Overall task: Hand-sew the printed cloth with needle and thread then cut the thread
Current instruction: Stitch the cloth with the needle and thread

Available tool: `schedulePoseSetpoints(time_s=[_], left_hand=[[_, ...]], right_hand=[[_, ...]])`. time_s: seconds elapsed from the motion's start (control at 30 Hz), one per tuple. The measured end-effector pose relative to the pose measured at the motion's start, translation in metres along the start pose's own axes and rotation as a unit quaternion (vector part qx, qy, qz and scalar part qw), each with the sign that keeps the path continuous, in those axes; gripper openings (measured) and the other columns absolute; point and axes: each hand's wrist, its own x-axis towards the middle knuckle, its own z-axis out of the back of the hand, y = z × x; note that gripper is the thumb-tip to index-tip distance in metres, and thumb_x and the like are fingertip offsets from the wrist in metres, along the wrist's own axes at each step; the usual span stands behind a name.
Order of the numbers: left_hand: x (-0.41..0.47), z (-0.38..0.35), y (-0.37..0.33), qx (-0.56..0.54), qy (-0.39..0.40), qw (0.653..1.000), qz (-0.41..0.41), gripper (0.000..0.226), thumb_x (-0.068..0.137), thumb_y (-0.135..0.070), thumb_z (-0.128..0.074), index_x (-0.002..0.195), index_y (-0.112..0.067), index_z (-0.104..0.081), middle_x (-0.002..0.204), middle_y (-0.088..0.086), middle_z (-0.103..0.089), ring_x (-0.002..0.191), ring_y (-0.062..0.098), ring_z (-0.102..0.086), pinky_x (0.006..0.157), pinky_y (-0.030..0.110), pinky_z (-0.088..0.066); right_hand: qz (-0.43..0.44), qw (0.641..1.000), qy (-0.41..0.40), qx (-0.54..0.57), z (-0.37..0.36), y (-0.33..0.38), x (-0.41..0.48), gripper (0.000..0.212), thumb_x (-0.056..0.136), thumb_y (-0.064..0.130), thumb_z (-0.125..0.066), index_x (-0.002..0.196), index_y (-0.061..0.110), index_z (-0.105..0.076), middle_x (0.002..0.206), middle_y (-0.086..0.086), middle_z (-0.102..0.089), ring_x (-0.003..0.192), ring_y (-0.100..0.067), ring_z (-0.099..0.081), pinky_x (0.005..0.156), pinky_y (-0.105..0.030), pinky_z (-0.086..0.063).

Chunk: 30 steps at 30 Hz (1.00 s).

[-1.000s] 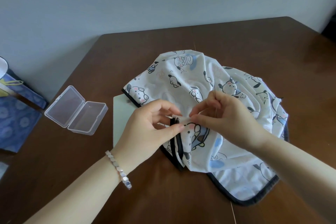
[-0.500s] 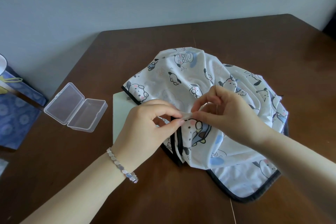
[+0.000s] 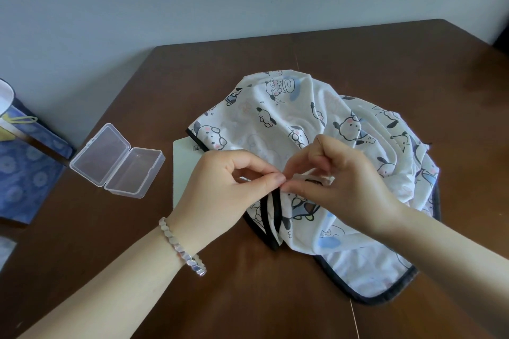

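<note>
White cotton-like cloth (image 3: 289, 113), cartoon print, soft and crumpled, dark binding along the edge, sits bunched mid-table (image 3: 385, 58) on smooth brown wood. Your left hand (image 3: 220, 192) pinches it: thumb and index pressed tight together on a small fold at the near-left side, just above two black trim strips that hang down. The other left fingers curl loosely under the palm. Your right hand (image 3: 344, 184) pinches the same fold from the other side, thumb and index clamped on a flat strip of cloth, the other fingers bent in, knuckles up. The pinching tips of both hands touch.

Both forearms come in from the bottom corners, and the hands meet over the near-left part of the cloth. A bracelet (image 3: 181, 248) of flat silver links is on your left wrist.

A clear plastic box (image 3: 118, 159), rectangular, with its hinged lid open flat, lies left of the cloth and apart from it. A white card (image 3: 183, 170) is partly tucked under the cloth's left edge. A blue patterned bag (image 3: 24, 173) is at the far left.
</note>
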Motion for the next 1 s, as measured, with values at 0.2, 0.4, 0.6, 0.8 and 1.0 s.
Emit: schedulePoseSetpoints(time_s=[0.2, 0.4, 0.6, 0.8, 1.0], left_hand=[[0.004, 0.006, 0.001, -0.069, 0.06, 0.995, 0.039, 0.02, 0.067, -0.008, -0.075, 0.083, -0.02, -0.071, 0.078, -0.002, -0.073, 0.072, 0.006, -0.067, 0.066, 0.016, -0.053], [0.006, 0.006, 0.005, -0.046, 0.074, 0.996, 0.033, 0.026, 0.073, -0.002, -0.072, 0.082, -0.026, -0.071, 0.079, -0.003, -0.073, 0.073, 0.008, -0.067, 0.069, 0.018, -0.054], [0.007, 0.008, 0.008, -0.021, 0.097, 0.995, -0.021, 0.016, 0.075, -0.009, -0.071, 0.083, -0.022, -0.073, 0.081, -0.001, -0.073, 0.075, 0.017, -0.068, 0.073, 0.026, -0.056], [0.006, 0.009, 0.01, -0.044, 0.086, 0.995, -0.026, 0.02, 0.075, 0.002, -0.07, 0.079, -0.018, -0.073, 0.07, 0.004, -0.071, 0.057, 0.002, -0.06, 0.055, 0.011, -0.046], [0.008, 0.011, 0.01, -0.051, 0.101, 0.993, -0.032, 0.012, 0.074, -0.027, -0.071, 0.078, -0.017, -0.075, 0.067, 0.003, -0.071, 0.062, 0.013, -0.065, 0.061, 0.017, -0.049]], right_hand=[[0.003, 0.999, 0.019, 0.028, 0.004, -0.005, 0.0, 0.049, 0.076, 0.001, -0.071, 0.065, 0.019, -0.027, 0.074, 0.002, -0.066, 0.061, -0.005, -0.056, 0.059, -0.01, -0.043], [0.027, 0.997, 0.056, 0.048, 0.006, -0.005, 0.0, 0.043, 0.076, 0.001, -0.063, 0.067, 0.018, -0.024, 0.073, -0.002, -0.063, 0.058, -0.002, -0.053, 0.056, -0.008, -0.04], [0.037, 0.996, 0.072, 0.048, 0.007, -0.007, 0.002, 0.044, 0.077, -0.002, -0.062, 0.067, 0.018, -0.024, 0.076, -0.001, -0.062, 0.059, 0.0, -0.055, 0.056, -0.007, -0.039], [0.045, 0.994, 0.08, 0.056, 0.01, -0.006, 0.003, 0.045, 0.077, -0.003, -0.062, 0.068, 0.02, -0.024, 0.078, 0.003, -0.061, 0.059, 0.0, -0.056, 0.058, -0.009, -0.04], [0.039, 0.992, 0.105, 0.06, 0.01, -0.003, 0.004, 0.036, 0.078, 0.014, -0.06, 0.065, 0.027, -0.029, 0.081, 0.01, -0.062, 0.062, -0.002, -0.056, 0.059, -0.013, -0.043]])
